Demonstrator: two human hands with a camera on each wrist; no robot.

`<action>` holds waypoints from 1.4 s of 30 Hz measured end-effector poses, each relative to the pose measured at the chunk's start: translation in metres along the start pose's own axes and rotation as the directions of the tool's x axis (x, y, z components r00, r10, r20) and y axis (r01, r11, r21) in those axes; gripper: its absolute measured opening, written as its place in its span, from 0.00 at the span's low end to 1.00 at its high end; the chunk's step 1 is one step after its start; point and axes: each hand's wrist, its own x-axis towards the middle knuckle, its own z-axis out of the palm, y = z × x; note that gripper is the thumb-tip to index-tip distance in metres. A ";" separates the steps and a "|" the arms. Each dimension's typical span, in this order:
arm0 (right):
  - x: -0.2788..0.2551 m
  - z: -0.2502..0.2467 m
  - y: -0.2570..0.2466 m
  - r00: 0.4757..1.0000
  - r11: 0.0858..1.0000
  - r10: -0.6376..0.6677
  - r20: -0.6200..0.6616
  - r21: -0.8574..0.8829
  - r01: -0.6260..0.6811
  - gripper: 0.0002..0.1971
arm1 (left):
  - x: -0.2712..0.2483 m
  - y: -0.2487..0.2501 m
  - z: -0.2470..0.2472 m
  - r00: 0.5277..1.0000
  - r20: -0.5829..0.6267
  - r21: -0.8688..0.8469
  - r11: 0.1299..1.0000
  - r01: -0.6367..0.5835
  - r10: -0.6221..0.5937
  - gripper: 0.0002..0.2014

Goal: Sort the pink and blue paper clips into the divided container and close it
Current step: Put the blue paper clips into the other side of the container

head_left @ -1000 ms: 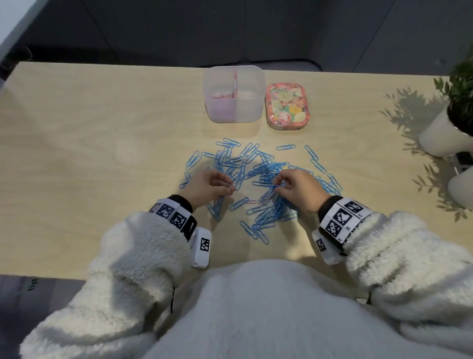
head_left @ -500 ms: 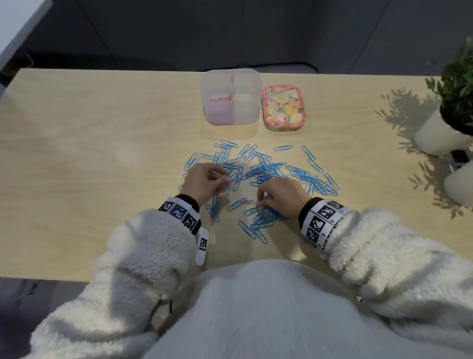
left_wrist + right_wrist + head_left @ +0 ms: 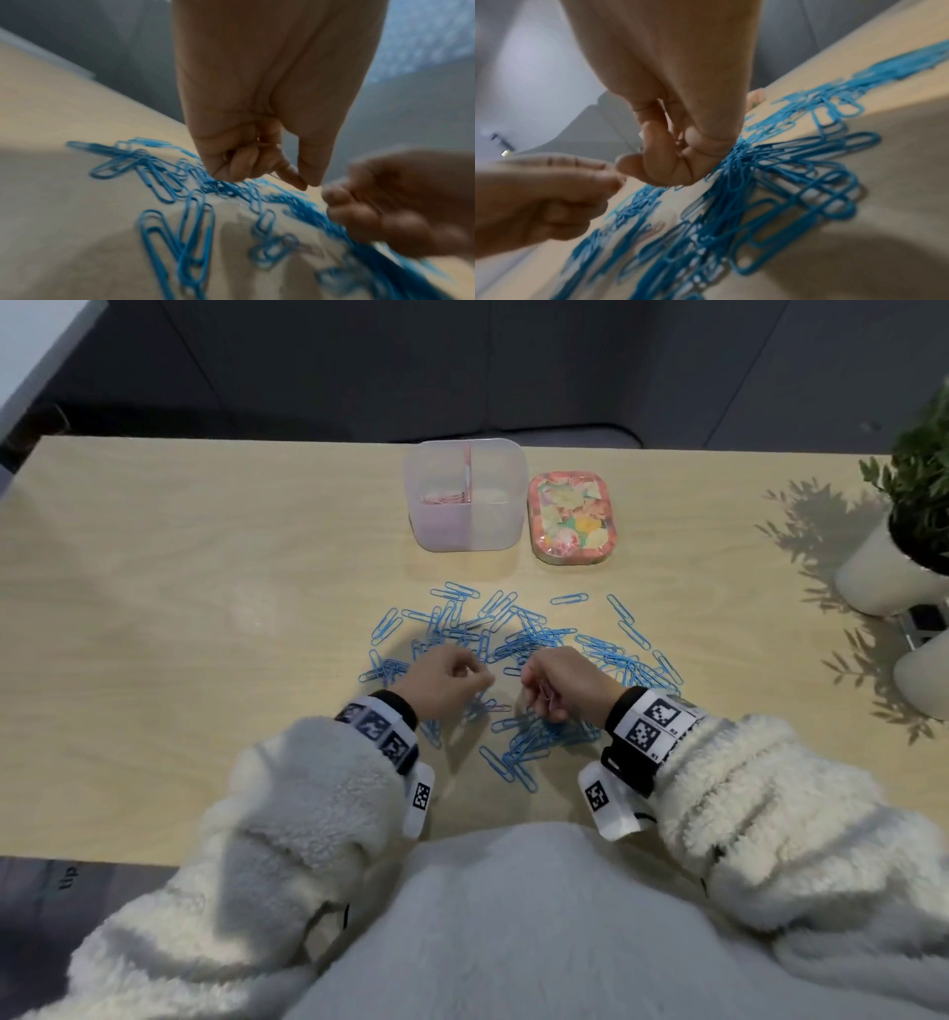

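Several blue paper clips [image 3: 518, 639] lie scattered in a heap on the wooden table [image 3: 205, 608]. The clear divided container [image 3: 464, 498] stands open behind them, with pink clips [image 3: 441, 498] in its left compartment. Its floral lid [image 3: 567, 518] lies to the right of it. My left hand [image 3: 485, 677] hovers over the heap with its fingers curled round thin pink clips [image 3: 258, 140]. My right hand [image 3: 529, 683] is close beside it, fingers curled, with something pinkish [image 3: 552, 703] showing under it. One pink clip [image 3: 498, 708] lies on the table between the hands.
A potted plant [image 3: 904, 526] in a white pot stands at the table's right edge, with a second white pot [image 3: 924, 672] nearer. The table's near edge is against my body. Dark floor and furniture lie beyond the far edge.
My right hand has moved left across the heap until it nearly meets my left hand. The left hand has barely shifted. Both are now slightly raised above the clips.
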 end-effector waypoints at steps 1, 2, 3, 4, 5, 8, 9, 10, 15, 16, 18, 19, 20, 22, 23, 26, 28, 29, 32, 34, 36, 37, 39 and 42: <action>0.000 -0.003 -0.001 0.999 0.997 0.044 0.000 0.062 -0.044 0.10 | 0.000 0.002 0.006 0.999 0.031 0.134 0.990 -0.046 0.043 0.06; 0.001 -0.007 -0.003 0.996 0.990 0.085 0.003 0.111 -0.085 0.11 | 0.001 0.005 0.011 0.995 0.065 0.250 0.964 -0.087 0.073 0.06; 0.001 -0.011 -0.005 0.993 0.982 0.116 0.002 0.152 -0.115 0.11 | 0.002 0.007 0.017 0.990 0.098 0.341 0.931 -0.128 0.100 0.07; 0.001 -0.017 -0.007 0.991 0.972 0.136 -0.006 0.196 -0.133 0.12 | 0.003 0.009 0.021 0.984 0.126 0.407 0.898 -0.164 0.122 0.08; 0.001 -0.022 -0.009 0.988 0.960 0.151 -0.024 0.240 -0.141 0.12 | 0.004 0.010 0.024 0.980 0.139 0.453 0.871 -0.188 0.140 0.08; 0.003 -0.033 -0.014 0.985 0.957 0.154 -0.079 0.262 -0.128 0.11 | 0.007 0.013 0.026 0.980 0.151 0.523 0.831 -0.191 0.131 0.10; 0.005 -0.036 -0.016 0.986 0.971 0.141 -0.089 0.205 -0.121 0.12 | 0.008 0.012 0.026 0.980 0.159 0.528 0.828 -0.188 0.121 0.10; 0.009 -0.039 -0.020 0.989 0.984 0.123 -0.085 0.143 -0.110 0.13 | 0.008 0.012 0.025 0.979 0.171 0.526 0.830 -0.188 0.114 0.10; 0.030 -0.049 -0.068 0.999 0.997 -0.042 -0.027 -0.071 0.040 0.17 | 0.006 0.008 0.023 0.975 0.218 0.450 0.883 -0.134 0.037 0.11; 0.034 -0.049 -0.082 0.995 0.993 -0.082 -0.063 -0.087 0.076 0.18 | 0.006 0.008 0.021 0.974 0.223 0.425 0.896 -0.126 0.031 0.11; 0.043 -0.044 -0.112 0.974 0.980 -0.188 -0.126 -0.094 0.177 0.19 | 0.005 0.007 0.013 0.978 0.205 0.312 0.946 -0.092 0.027 0.09; 0.048 -0.040 -0.126 0.961 0.969 -0.237 -0.144 -0.103 0.224 0.19 | 0.006 0.006 0.008 0.981 0.192 0.220 0.973 -0.063 0.021 0.09; 0.055 -0.037 -0.139 0.947 0.958 -0.281 -0.159 -0.112 0.265 0.19 | 0.006 0.006 0.002 0.984 0.176 0.118 0.993 -0.031 0.010 0.10; 0.072 -0.029 -0.161 0.927 0.940 -0.337 -0.163 -0.122 0.320 0.18 | 0.006 0.005 -0.010 0.993 0.119 -0.052 0.999 0.013 -0.007 0.11; 0.080 -0.024 -0.170 0.924 0.935 -0.348 -0.160 -0.121 0.332 0.17 | 0.007 0.003 -0.016 0.997 0.079 -0.104 0.994 0.022 -0.014 0.12; 0.101 -0.006 -0.192 0.904 0.922 -0.387 -0.184 -0.098 0.375 0.16 | 0.012 -0.003 -0.035 0.999 -0.027 -0.178 0.983 0.040 -0.046 0.15; 0.113 0.008 -0.199 0.889 0.906 -0.420 -0.184 -0.142 0.399 0.14 | 0.020 -0.007 -0.050 0.994 -0.083 -0.213 0.976 0.049 -0.068 0.11; 0.118 0.014 -0.200 0.887 0.898 -0.429 -0.170 -0.183 0.400 0.13 | 0.026 -0.006 -0.059 0.990 -0.115 -0.235 0.971 0.053 -0.082 0.08; 0.131 0.025 -0.195 0.904 0.885 -0.415 -0.102 -0.276 0.375 0.17 | 0.048 0.002 -0.086 0.970 -0.227 -0.256 0.966 0.024 -0.084 0.10; 0.126 0.025 -0.190 0.890 0.854 -0.444 -0.104 -0.349 0.386 0.21 | 0.066 0.015 -0.105 0.956 -0.288 -0.250 0.968 -0.018 -0.057 0.13; 0.115 0.015 -0.183 0.842 0.832 -0.513 -0.170 -0.341 0.438 0.22 | 0.088 0.029 -0.120 0.934 -0.357 -0.219 0.972 -0.087 0.003 0.13; 0.106 0.008 -0.177 0.810 0.823 -0.547 -0.212 -0.310 0.475 0.21 | 0.099 0.036 -0.124 0.919 -0.392 -0.160 0.982 -0.104 0.034 0.13; 0.087 -0.007 -0.162 0.755 0.815 -0.579 -0.309 -0.208 0.541 0.19 | 0.121 0.050 -0.127 0.900 -0.428 0.058 0.996 -0.067 0.086 0.12; 0.057 -0.031 -0.126 0.754 0.846 -0.513 -0.410 -0.095 0.524 0.16 | 0.140 0.072 -0.123 0.936 -0.331 0.424 0.905 0.039 0.115 0.14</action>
